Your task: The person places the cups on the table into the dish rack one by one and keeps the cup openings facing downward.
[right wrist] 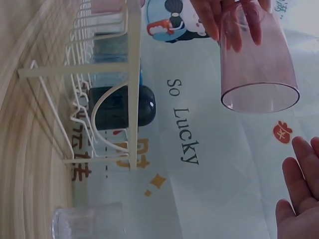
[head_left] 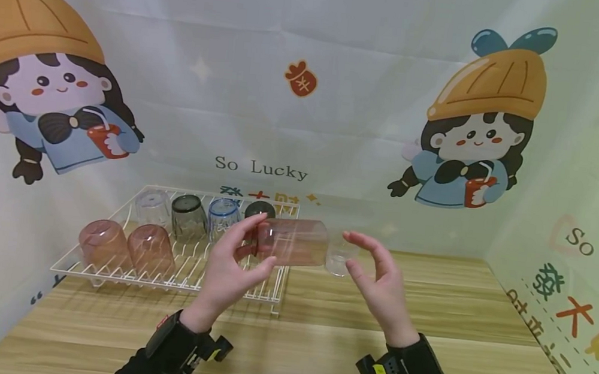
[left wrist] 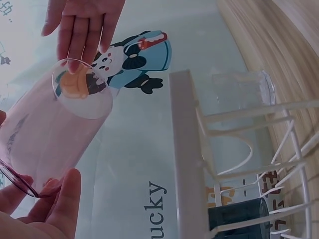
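Left hand (head_left: 226, 270) grips a pink tumbler (head_left: 291, 241) sideways; right hand (head_left: 379, 279) hovers open beside it.
Six cups sit upturned on the white rack (head_left: 123, 272) at far left; one clear glass (head_left: 340, 260) waits on the table.

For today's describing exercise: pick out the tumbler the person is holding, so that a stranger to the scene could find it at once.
Start at the white wire dish rack on the wooden table. Just in front of its right end, the left hand grips a pink see-through plastic tumbler. Unlike the upturned tumblers in the rack, it lies sideways in the air, with the open right hand beside it.
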